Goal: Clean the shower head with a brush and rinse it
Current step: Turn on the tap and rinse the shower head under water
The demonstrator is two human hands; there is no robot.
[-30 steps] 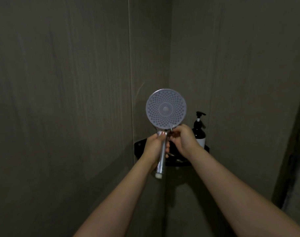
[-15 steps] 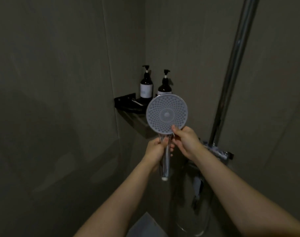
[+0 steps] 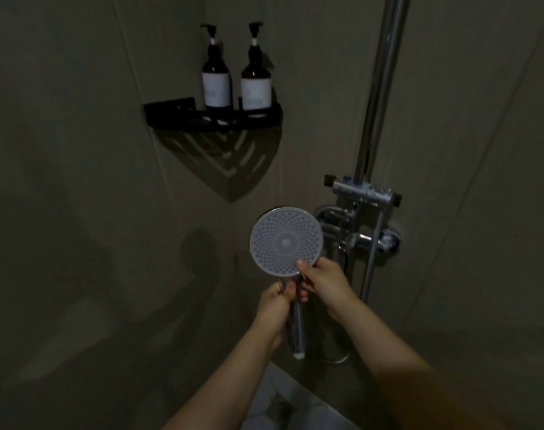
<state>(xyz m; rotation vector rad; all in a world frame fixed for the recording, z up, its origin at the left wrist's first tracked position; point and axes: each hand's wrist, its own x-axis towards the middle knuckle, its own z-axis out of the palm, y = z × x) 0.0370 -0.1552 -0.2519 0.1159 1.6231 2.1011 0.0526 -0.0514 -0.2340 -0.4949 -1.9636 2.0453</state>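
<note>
The view swings right and down: the corner shelf [image 3: 211,119] and its two pump bottles [image 3: 216,79] climb to the top. The chrome riser pipe [image 3: 377,88] and mixer valve [image 3: 362,193] come fully into sight, with the shower head [image 3: 285,242] now just beside the valve.

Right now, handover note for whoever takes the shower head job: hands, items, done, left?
Left hand: grips the shower head by its handle, just under the face.
Right hand: pinches the lower edge of the face, thumb on the nozzle side.
Shower head: held upright, face toward the camera, in front of the mixer valve. No hose visible on the handle end.
Brush: not in view.
Done: head is in hand; no water running, scrubbing cannot be confirmed.
Left: find the brush, scrub the nozzles, rinse.
</note>
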